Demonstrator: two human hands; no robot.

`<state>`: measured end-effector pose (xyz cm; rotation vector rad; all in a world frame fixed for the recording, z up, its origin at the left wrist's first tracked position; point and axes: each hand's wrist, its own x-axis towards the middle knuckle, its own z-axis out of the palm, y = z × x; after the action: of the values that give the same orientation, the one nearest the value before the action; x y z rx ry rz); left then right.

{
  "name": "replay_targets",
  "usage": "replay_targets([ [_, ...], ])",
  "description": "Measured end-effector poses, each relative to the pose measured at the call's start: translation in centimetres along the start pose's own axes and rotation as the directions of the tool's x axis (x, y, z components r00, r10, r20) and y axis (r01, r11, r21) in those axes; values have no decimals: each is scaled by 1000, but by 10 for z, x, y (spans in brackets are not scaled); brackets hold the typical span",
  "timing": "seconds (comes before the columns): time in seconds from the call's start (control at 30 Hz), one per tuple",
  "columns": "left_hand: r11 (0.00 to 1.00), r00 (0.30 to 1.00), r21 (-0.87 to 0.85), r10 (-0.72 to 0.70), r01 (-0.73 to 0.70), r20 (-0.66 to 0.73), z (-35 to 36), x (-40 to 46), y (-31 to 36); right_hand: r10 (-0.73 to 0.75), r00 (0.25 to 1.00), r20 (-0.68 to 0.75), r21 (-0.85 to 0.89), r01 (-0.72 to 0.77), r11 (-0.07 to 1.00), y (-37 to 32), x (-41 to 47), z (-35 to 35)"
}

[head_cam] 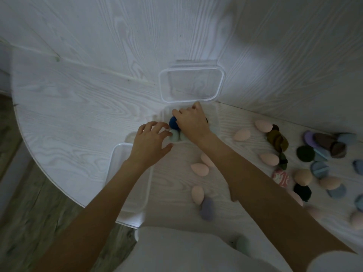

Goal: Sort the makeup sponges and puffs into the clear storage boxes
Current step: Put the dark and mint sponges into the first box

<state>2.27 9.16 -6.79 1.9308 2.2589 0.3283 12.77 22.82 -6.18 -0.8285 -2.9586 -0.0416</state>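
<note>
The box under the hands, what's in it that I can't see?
- Head view: the right hand covers most of the middle box; only a dark blue sponge and pale green sponges peek out.
- Whether the right hand grips anything is hidden.
- Blue puffs are cut off by the right edge.

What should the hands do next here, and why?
Probably let go of the dark blue sponge and draw the right hand out of the middle clear box. That hand is already down inside it, with pale green sponges beside the left hand. Many pink sponges and puffs are unsorted on the table to the right.
</note>
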Motion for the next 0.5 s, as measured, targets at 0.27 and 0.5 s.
replay_targets([
  [0.27, 1000, 1000, -10, 6, -6, 4, 1, 1, 2, 68, 998, 11, 230, -69, 971, -3, -16, 12],
  [0.5, 991, 999, -128, 38, -34, 32, -4, -4, 1, 211, 968, 136, 636, -249, 731, 6, -25, -4],
])
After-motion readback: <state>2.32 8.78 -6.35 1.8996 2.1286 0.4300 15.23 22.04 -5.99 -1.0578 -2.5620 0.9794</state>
